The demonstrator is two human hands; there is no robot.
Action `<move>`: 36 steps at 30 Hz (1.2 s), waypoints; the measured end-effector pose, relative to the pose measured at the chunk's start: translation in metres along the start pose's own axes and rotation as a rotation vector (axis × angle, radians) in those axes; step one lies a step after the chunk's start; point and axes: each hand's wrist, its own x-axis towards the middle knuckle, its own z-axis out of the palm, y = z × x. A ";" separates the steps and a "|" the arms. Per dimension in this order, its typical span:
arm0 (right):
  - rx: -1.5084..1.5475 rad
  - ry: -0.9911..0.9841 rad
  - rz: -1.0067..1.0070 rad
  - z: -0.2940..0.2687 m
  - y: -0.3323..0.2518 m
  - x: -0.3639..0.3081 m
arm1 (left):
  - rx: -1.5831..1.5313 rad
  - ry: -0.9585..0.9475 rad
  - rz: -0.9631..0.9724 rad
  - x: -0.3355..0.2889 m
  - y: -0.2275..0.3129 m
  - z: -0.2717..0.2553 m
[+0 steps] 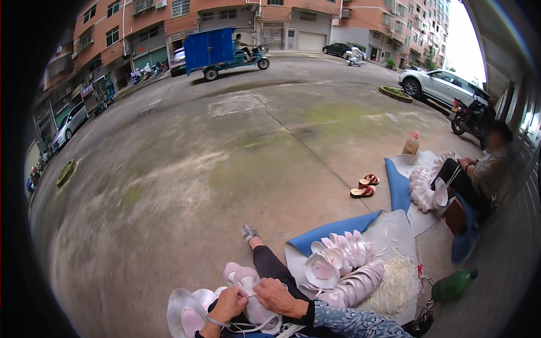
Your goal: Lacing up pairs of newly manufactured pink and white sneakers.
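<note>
My left hand (230, 304) and my right hand (280, 297) are close together over my lap, fingers pinched on a thin white strip (248, 294). The strip lies across a curved pink-and-white piece (246, 276), shaped like a shoe upper, which rests on my lap. Further white strips hang below my hands. More such pieces (189, 315) lie beside my left hand. Right of my leg, stacked pink-and-white pieces (352, 284) rest on a grey-white sheet (394, 225). A heap of loose white strips (394, 284) lies beside them.
A green bottle (453, 285) lies at the right. Red-strapped sandals (363, 190) stand ahead on the concrete. Another person (484, 174) sits at the right with similar pieces, near a red-capped jug (411, 143). A blue cargo tricycle (222, 53) is on the road.
</note>
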 end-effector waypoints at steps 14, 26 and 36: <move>-0.075 -0.106 -0.309 0.012 -0.011 0.021 | -0.178 0.203 -0.008 -0.035 -0.019 0.012; -0.153 -0.102 -0.383 0.010 -0.012 0.022 | -0.700 0.456 -0.031 -0.058 -0.002 0.000; -0.212 -0.114 -0.426 0.016 -0.011 0.017 | -0.962 0.729 -0.061 -0.093 -0.048 -0.039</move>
